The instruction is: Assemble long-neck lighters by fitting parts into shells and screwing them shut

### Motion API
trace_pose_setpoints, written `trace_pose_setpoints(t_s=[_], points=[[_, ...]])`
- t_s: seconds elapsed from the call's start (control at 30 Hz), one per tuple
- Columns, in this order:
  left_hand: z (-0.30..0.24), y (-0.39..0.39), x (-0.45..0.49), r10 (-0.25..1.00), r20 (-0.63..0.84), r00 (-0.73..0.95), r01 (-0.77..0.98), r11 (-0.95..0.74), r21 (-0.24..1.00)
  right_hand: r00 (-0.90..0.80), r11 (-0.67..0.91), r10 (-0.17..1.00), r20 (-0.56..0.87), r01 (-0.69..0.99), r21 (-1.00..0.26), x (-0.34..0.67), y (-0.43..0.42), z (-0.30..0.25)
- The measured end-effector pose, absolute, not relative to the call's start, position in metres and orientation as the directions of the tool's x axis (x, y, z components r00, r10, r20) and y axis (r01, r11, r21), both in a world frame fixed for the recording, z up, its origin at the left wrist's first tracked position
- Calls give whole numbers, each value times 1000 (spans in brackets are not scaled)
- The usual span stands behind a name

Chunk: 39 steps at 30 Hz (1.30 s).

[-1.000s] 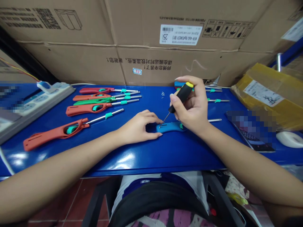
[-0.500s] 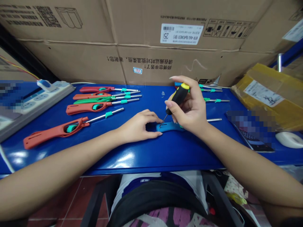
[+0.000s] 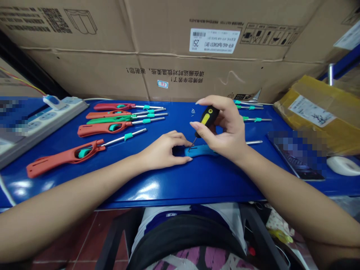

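Observation:
A blue long-necked lighter [image 3: 201, 150] lies on the blue tabletop, its metal tube pointing right. My left hand [image 3: 167, 150] grips the handle's end between thumb and fingers. In my right hand [image 3: 227, 125] is a black and yellow screwdriver [image 3: 207, 117], held tilted, its tip down at the left end of the lighter's handle. The right hand hides the middle of the lighter. Left of my hands lie several more lighters, among them an orange one [image 3: 66, 157] nearest me and a green one [image 3: 109, 119].
A white power strip [image 3: 42, 120] runs along the left side. A large cardboard box [image 3: 168, 37] stands behind the table. On the right are more lighters [image 3: 257, 119], a phone-like dark slab [image 3: 298, 161], a taped parcel [image 3: 323, 116] and a white rounded object [image 3: 343, 166].
The screwdriver handle has turned in my right hand, showing a different yellow part, and the fingers have shifted. My left hand and the blue lighter stay in place.

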<state>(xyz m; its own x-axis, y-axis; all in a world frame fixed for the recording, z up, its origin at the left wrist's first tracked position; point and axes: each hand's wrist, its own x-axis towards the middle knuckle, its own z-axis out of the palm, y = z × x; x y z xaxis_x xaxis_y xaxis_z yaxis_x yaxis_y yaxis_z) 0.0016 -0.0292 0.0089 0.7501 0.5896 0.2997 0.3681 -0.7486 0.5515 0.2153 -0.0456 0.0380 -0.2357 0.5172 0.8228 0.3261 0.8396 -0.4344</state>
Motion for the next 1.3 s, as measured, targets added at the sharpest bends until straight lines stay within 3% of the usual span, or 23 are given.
trace_pose_setpoints(t_s=[0.1, 0.23, 0.43, 0.57, 0.73, 0.93, 1.1, 1.3], points=[[9, -29, 2, 594, 298, 747, 376, -747, 548, -213, 821, 497, 841, 430, -376, 218, -45, 39], [9, -29, 2, 591, 299, 749, 368, -747, 553, -325, 808, 568, 756, 397, -436, 222, -46, 41], [8, -29, 3, 591, 314, 743, 369, -753, 544, -244, 817, 514, 822, 432, -383, 217, -49, 39], [8, -29, 3, 597, 301, 743, 378, -747, 548, -340, 797, 580, 741, 423, -430, 216, -53, 43], [5, -28, 3, 591, 303, 748, 363, -746, 558, -288, 846, 471, 834, 413, -336, 214, -55, 47], [4, -28, 3, 580, 320, 749, 353, -759, 547, -417, 841, 526, 742, 386, -380, 216, -57, 50], [6, -29, 4, 587, 318, 744, 359, -753, 552, -339, 861, 436, 834, 427, -276, 216, -58, 50], [6, -29, 3, 577, 329, 747, 357, -767, 534, -373, 836, 524, 766, 395, -380, 217, -56, 48]])
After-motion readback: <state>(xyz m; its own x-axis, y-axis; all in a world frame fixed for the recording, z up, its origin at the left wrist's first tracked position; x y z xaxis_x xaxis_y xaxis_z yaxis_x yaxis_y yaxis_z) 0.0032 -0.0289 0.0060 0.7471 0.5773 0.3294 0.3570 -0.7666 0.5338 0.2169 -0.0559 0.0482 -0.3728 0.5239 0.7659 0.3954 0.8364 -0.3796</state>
